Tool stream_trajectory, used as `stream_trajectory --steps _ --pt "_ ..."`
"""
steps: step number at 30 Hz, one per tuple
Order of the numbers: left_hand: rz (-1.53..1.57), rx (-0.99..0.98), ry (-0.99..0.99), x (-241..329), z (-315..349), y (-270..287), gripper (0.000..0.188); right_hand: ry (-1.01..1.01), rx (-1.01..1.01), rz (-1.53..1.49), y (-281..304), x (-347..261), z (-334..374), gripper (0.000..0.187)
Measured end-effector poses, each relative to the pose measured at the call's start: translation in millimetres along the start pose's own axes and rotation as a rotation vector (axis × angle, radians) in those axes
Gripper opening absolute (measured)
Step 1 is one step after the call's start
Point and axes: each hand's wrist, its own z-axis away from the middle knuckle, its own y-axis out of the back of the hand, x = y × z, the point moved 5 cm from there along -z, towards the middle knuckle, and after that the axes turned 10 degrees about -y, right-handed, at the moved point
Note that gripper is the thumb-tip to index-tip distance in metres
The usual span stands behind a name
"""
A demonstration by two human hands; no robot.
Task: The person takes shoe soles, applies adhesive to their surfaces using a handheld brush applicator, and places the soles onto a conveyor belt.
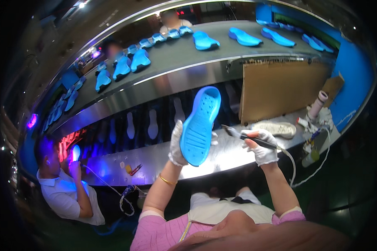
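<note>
Now, left fingers [214,138] clasping a blue shoe sole [200,127], right fingers [251,144] closed around a black-handled brush [243,136]

A blue shoe sole [200,125] is standing nearly upright in the left hand [178,146], its top leaning right, its face showing small holes and ridges. A black-handled brush [263,142] is slanting in the right hand [266,155], its tip pointing up-left toward the sole.
</note>
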Motion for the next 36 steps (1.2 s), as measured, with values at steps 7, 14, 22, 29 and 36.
stream_trajectory --steps 7,14,22,29,36 --pt "0.135 0.022 -0.213 124 -138 -46 0.079 0.093 0.046 0.002 0 -6 7 0.019" --pt "-0.168 0.142 -0.291 139 -164 -5 0.05 0.062 -0.082 0.019 -5 19 -4 0.022" --pt "-2.742 0.397 -0.625 285 -118 39 0.049 0.038 -0.114 0.242 -4 26 -5 0.022" --pt "-2.655 0.713 0.339 343 -98 98 0.045 0.005 -0.069 0.458 -2 39 -10 0.021" --pt "-2.927 0.787 0.374 340 -96 92 0.053 0.092 0.013 0.465 13 50 -11 0.022"
